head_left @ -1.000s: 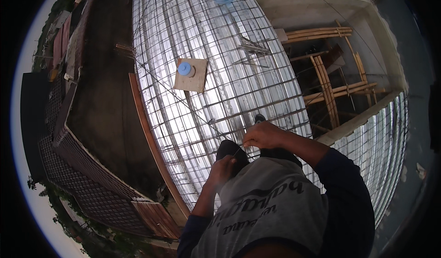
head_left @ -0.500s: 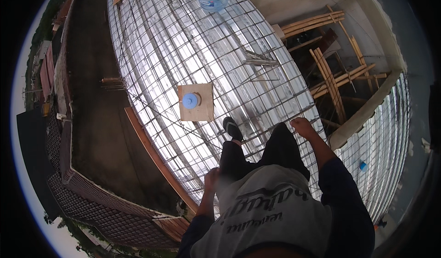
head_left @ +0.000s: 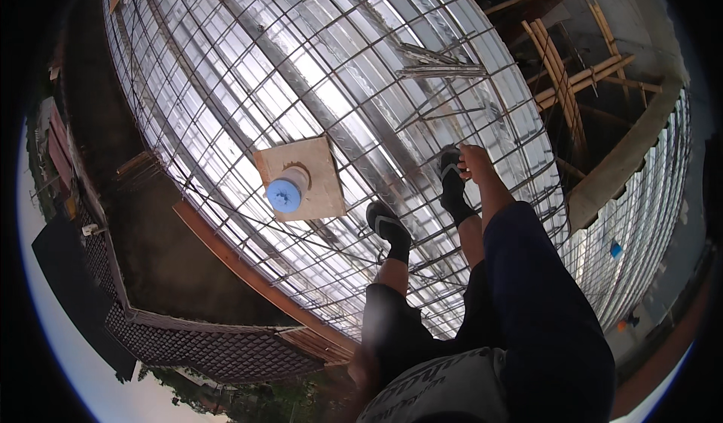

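Note:
My right hand (head_left: 473,161) hangs in front of me, above the steel mesh and beside my right foot. Its fingers are curled in, and whatever they hold, if anything, is hidden. At my left thigh is my left hand (head_left: 363,370), low in the picture, dark and smeared, so its fingers cannot be made out. Both feet, in dark shoes, stand on the rebar mesh (head_left: 331,69) laid over shiny ribbed metal decking. Ahead and left lies a square tan board (head_left: 325,186), with a round blue-topped object (head_left: 284,195) on it.
Loose metal pieces (head_left: 440,70) lie on the mesh ahead. To the right, bamboo poles (head_left: 557,84) cross a dark opening edged by a concrete wall (head_left: 614,189). An orange-brown plank (head_left: 226,250) borders the deck's left side, beside a dark lower surface (head_left: 181,272).
The view has shifted forward and turned. The board now appears lower and farther left. My right foot has come into view, and my right hand has swung forward. The large clear bottle has left the picture.

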Available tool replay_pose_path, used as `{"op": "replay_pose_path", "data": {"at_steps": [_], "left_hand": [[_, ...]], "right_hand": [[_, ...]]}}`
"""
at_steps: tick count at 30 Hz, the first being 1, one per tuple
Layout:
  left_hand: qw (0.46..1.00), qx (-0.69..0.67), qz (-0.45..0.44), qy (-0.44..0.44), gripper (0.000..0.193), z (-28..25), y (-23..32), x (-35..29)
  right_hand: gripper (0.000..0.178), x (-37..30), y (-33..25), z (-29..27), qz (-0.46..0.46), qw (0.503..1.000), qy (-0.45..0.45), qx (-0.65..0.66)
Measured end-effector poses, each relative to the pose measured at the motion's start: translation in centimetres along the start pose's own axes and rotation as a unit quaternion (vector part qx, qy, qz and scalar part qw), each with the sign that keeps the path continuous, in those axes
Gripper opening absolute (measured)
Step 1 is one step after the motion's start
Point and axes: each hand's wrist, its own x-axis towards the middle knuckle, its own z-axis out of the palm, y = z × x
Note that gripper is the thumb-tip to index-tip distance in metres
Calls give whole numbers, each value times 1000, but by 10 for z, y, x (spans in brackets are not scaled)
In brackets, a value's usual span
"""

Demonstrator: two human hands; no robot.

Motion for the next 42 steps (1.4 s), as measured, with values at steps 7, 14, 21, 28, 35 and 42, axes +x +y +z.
{"op": "replay_pose_path", "data": {"at_steps": [7,14,21,28,35,42], "left_hand": [[997,-45,-6,55,9,1,34,24],[997,-35,-59,45,8,1,41,24],[996,-20,-84,20,12,-2,35,26],[995,-16,-100,16,15,-1,32,17],[995,-17,-102,10,19,2,25,17],[993,-32,-113,17,22,10,25,9]], "right_hand": [[53,177,-28,52,34,992,88,85],[31,231,-20,62,101,966,87,223],[26,251,7,46,62,955,59,285],[12,129,39,119,-56,978,-6,203],[23,188,-24,145,-156,976,136,71],[39,196,-64,151,-63,990,116,-55]]}}
